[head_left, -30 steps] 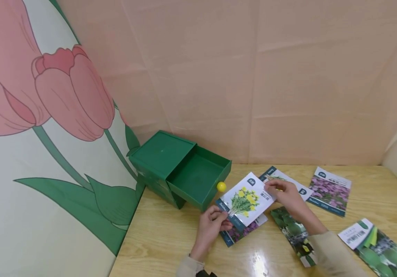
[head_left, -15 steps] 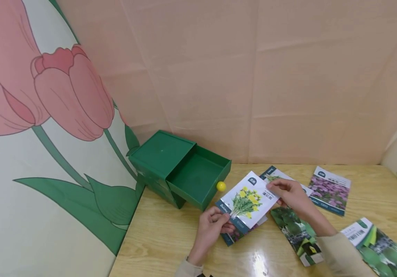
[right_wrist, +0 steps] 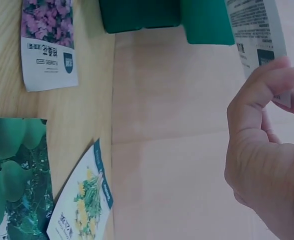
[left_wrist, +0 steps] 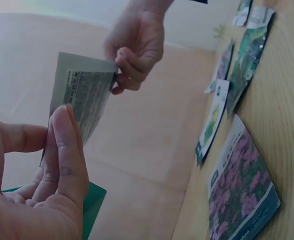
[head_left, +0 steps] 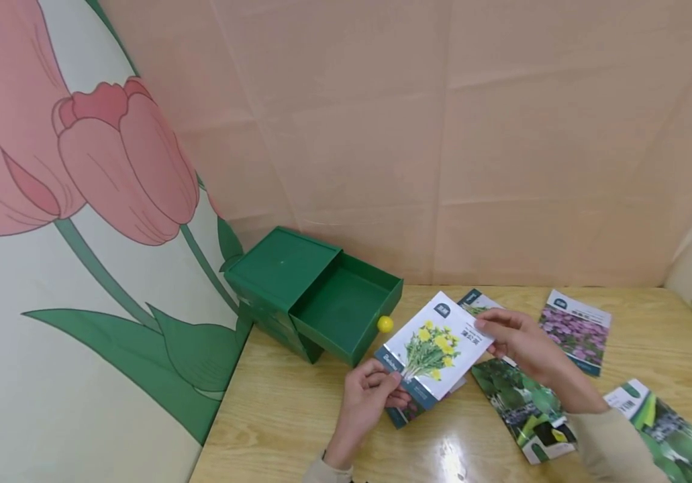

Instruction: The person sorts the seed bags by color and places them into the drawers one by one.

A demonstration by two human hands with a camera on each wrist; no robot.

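Note:
Both hands hold up a white seed packet (head_left: 427,352) printed with yellow dandelions, its front facing the head camera. My left hand (head_left: 370,396) pinches the lower left corner, thumb on the front and fingers behind. At the opposite upper right edge, my right hand (head_left: 523,345) pinches it between thumb and fingers. The left wrist view shows the packet's printed back (left_wrist: 84,90). Beneath it on the table lies a purple-flower packet (left_wrist: 242,192), mostly covered in the head view. Another dandelion packet (right_wrist: 87,200) lies behind the right hand.
A green box (head_left: 285,268) stands left with its drawer (head_left: 346,308) pulled out, a yellow round knob (head_left: 385,325) on the front. On the right lie a second purple-flower packet (head_left: 578,329) and two green-fruit packets, one nearer (head_left: 517,402) and one at the edge (head_left: 678,436).
The right hand has moved slightly right and the held packet has shifted a little up and right with it. The left hand keeps its pinch nearly in place.

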